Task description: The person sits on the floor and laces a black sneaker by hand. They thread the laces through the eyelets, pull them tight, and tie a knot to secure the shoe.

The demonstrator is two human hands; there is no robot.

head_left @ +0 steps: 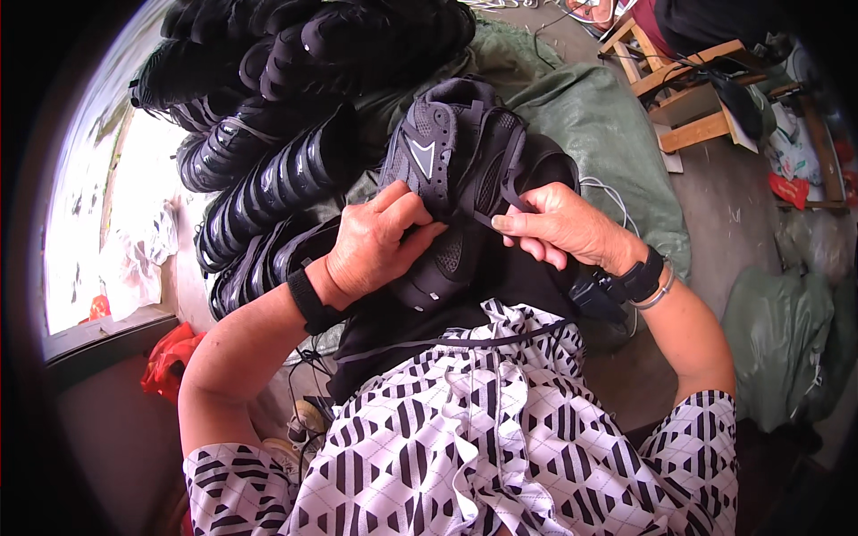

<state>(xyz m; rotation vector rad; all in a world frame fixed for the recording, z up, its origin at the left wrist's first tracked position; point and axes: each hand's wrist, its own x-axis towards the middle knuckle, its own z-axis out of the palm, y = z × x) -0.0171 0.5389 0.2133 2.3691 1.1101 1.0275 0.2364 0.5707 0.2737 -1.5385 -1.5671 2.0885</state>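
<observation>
sneaker [435,159] lies between the hands i watch: the right hand [563,223] pinches its lace [508,189]; the left hand [375,237] curls against it, grip hidden from me. uneven pulling could twist the lace or make it slip. both hands, slightly apart, angle inward. stacked shoes [277,183] lie left of the sneaker, a green sack [608,125] beyond it.

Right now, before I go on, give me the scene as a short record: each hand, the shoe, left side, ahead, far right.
Left hand: at the shoe's front, fingertips near the lacing; whether they grip anything is unclear
Right hand: pinching a dark lace between thumb and fingers
Shoe: dark, with mesh and a light-edged triangle, toe toward the wearer
Left side: stacked dark shoes, red bag
Ahead: green sheet
Far right: wooden frame
</observation>
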